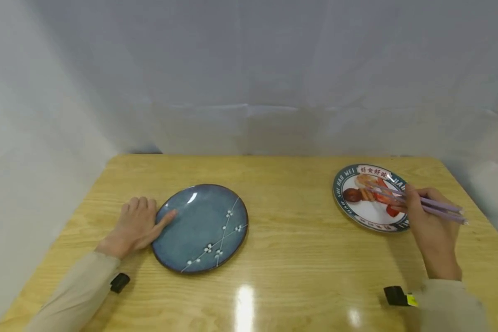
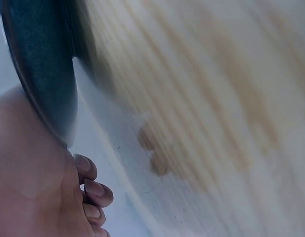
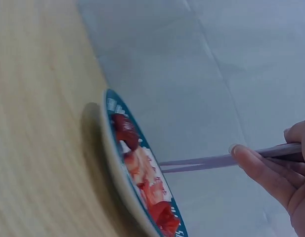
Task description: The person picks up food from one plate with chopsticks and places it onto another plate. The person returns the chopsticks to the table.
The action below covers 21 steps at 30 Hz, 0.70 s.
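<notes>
Two lilac chopsticks, pinched between thumb and fingers of the right hand, over on the right side of the surface. Aimed left and a bit away, tips above the food pieces on the green-rimmed plate; long axis mostly crosswise, back ends poking out right of the hand. Hard to tell about actual tip contact, honestly. Probably light, stiff, kinda slick, so best held toward the back half. Left hand relaxed, thumb over the edge of the blue plate, fingers beside it. Looks like glossy ceramic, likely breakable: grab by the rim.
</notes>
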Available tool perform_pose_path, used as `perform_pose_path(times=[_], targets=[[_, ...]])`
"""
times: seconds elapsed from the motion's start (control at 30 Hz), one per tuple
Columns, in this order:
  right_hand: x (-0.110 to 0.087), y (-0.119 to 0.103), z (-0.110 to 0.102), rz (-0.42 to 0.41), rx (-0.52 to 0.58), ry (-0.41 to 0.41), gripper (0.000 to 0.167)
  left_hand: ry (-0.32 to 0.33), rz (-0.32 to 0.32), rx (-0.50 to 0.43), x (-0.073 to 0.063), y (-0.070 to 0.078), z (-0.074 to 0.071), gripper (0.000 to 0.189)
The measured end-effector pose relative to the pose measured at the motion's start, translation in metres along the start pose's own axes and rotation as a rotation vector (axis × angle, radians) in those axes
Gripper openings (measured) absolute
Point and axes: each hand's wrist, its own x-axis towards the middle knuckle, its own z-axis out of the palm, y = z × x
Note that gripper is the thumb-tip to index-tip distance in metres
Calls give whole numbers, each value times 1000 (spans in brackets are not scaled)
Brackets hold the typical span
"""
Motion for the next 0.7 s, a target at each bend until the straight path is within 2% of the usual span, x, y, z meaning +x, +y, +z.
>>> perform_pose_path(times=[0.03,0.1,0.13,0.2,0.3,0.53,0.7], targets=[[0,-1,-2,92,83,42,23,-4,-3,-1,0,0,-1,55],[1,-2,-4,201,291,140,22,-12,-8,-4,0,-1,-2,55],[2,-2,-4,216,384,186,21,-15,-7,-4,0,-1,-2,55],[2,-2,-4,237,473,241,20,-20,-6,-4,1,-1,-1,55],[3,-2,1,267,479,266,19,-26,-8,-1,1,-1,0,55],[6,2,11,298,279,280,20,-22,-8,6,1,-1,2,55],[10,5,12,324,117,241,22,-19,-9,11,0,-2,1,55]])
